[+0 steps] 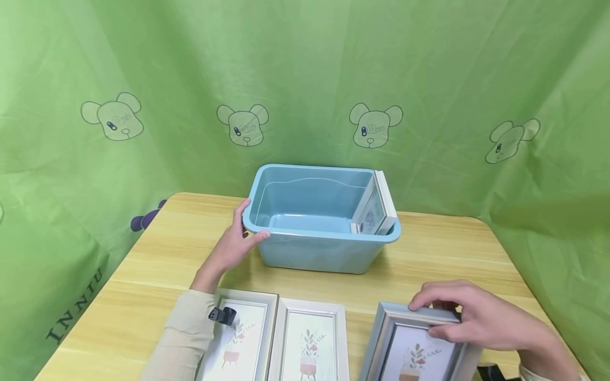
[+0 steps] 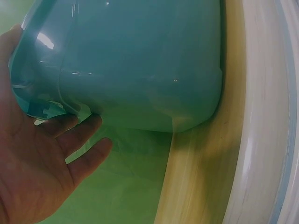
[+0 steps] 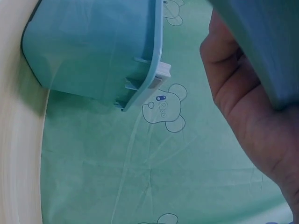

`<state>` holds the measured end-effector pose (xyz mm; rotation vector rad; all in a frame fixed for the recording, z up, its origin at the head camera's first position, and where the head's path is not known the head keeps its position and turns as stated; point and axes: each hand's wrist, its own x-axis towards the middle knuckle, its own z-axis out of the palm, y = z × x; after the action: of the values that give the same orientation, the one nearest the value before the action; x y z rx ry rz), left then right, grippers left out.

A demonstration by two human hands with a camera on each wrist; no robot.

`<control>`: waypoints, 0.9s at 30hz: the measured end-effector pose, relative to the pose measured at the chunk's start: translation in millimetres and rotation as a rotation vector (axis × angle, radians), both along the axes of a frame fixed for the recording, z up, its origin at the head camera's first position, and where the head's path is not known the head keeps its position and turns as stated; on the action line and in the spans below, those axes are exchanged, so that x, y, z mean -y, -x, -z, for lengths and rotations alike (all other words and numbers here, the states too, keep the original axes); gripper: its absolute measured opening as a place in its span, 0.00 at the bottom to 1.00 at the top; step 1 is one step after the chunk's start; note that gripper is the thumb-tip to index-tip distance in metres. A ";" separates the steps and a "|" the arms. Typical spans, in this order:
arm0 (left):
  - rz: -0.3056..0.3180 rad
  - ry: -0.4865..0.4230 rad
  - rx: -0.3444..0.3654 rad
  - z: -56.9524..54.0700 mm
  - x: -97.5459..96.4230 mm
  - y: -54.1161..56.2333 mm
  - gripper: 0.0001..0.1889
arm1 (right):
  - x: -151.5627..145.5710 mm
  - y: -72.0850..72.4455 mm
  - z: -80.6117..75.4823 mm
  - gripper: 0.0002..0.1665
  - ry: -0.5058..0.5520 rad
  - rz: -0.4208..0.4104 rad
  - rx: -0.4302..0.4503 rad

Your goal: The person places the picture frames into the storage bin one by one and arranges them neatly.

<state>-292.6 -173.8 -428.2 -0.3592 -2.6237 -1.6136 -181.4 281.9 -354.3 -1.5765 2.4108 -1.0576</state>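
a wooden table (image 1: 443,248) bore a blue tub (image 1: 314,256), a white frame (image 1: 374,209) leaning in its right end. nearer, beside two flat frames (image 1: 310,338), a silver frame (image 1: 414,344), seemingly tilted, was pinched at its top by the right hand (image 1: 481,317); the left hand (image 1: 235,243) gripped the tub's left rim.

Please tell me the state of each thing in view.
Blue plastic basin: upright
White picture frame inside basin: leaning
Left silver picture frame: face up
Middle white picture frame: face up
Right silver picture frame: gripped
Left hand: touching basin
Right hand: gripping that frame
Green cloth: hanging
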 end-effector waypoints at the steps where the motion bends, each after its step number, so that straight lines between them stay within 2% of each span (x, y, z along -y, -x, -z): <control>1: 0.002 0.000 -0.001 0.1 0.0 0.2 0.52 | -1.4 0.2 -0.2 0.32 0.019 -0.007 -0.008; 7: -0.001 -0.002 -0.002 -0.5 -0.1 0.6 0.52 | -6.4 -0.5 -3.6 0.34 0.092 0.064 -0.017; 15: -0.006 -0.004 0.002 0.8 -0.4 -1.0 0.53 | -9.3 7.1 -1.7 0.37 0.315 0.068 0.032; 23: -0.013 0.002 -0.003 0.1 -1.1 -1.0 0.54 | -10.3 11.2 1.7 0.37 0.488 0.128 0.056; 27: -0.015 0.003 -0.007 0.0 -0.6 -0.7 0.54 | -9.0 12.2 1.6 0.36 0.540 0.159 0.076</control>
<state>-291.8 -173.2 -428.2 -0.3439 -2.6175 -1.6006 -193.6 290.9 -355.9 -1.4366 2.3527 -1.8865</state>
